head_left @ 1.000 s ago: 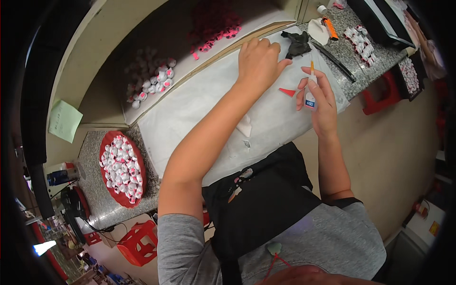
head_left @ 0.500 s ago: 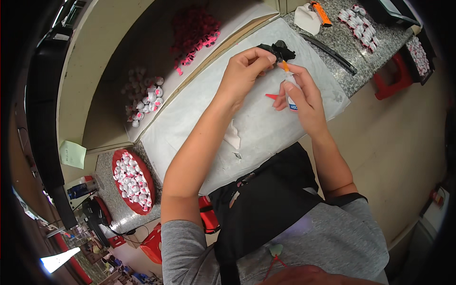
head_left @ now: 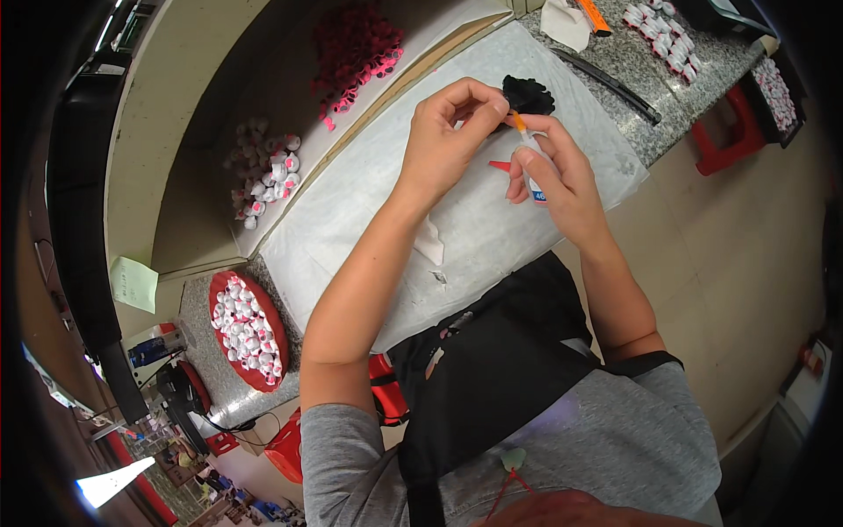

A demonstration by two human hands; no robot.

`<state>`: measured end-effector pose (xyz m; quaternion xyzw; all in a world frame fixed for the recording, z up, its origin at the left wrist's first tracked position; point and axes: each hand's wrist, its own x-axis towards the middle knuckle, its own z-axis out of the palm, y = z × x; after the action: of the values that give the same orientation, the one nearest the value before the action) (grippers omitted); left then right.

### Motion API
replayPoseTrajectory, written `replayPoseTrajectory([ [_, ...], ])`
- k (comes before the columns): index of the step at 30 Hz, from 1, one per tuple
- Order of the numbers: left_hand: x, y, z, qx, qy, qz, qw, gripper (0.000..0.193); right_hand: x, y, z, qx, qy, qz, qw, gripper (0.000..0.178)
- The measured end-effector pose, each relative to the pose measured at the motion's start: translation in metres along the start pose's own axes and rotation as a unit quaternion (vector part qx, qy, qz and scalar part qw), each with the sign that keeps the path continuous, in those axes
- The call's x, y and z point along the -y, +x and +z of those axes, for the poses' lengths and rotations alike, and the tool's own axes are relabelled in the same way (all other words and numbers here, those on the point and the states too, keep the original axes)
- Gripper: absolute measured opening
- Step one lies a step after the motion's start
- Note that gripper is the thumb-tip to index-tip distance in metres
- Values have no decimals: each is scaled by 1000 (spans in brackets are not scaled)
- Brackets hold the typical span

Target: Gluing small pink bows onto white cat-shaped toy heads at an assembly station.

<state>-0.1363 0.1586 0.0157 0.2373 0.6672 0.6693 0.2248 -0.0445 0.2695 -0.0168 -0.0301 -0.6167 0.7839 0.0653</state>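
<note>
Grip of the right hand [head_left: 566, 184] clamped on a bottle [head_left: 539, 186]; left hand [head_left: 448, 136] pinched

Along the shelf [head_left: 479, 14] runs the speckled bench [head_left: 195, 303], with a white sheet [head_left: 351, 255] spread over its middle, beneath both hands. At the left, a red bowl [head_left: 282, 347] is well filled with white balls [head_left: 248, 329] showing pink; these look finished, or at least through one stage. A second batch [head_left: 274, 180] of such balls lies on the shelf, and a white cluster [head_left: 660, 39] sits toward the bench's far right. Deeper along the shelf, a pink heap [head_left: 358, 61] shows no white, so it is probably stock left to work. By these piles much seems done and plenty remains; no count is possible.

A crumpled black cloth [head_left: 529, 95] lies on the sheet, just beyond the fingertips. The bottle, perhaps glue, is held tilted above the sheet between the right thumb and fingers, its orange tip [head_left: 519, 121] aimed at the left fingertips; whether it touches them cannot be told. Left thumb and forefinger meet, but any small piece between them is hidden. This step appears under way, not complete. A small red cone [head_left: 500, 165] lies on the sheet, near the bottle.
</note>
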Motion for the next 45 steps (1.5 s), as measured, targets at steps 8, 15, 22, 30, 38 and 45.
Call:
replayPoseTrajectory([
  [8,1,-5,4,-61,-112,-56,990,9,0,-2,5,3,20,-11,1000,24],
  [15,0,-5,7,-24,-101,-54,993,10,1,5,3,9,14,-17,1000,18],
  [22,-3,13,25,-64,-116,-7,991,6,10,11,-8,-25,28,-25,999,17],
  [30,-26,55,5,-123,-131,49,982,12,8,-8,-19,-18,5,25,1000,15],
  [38,12,34,-28,-5,248,109,963,11,10,-6,-9,8,54,36,998,14],
  [45,2,-52,-95,-96,480,-13,872,14,5,-9,-1,34,53,-19,998,27],
])
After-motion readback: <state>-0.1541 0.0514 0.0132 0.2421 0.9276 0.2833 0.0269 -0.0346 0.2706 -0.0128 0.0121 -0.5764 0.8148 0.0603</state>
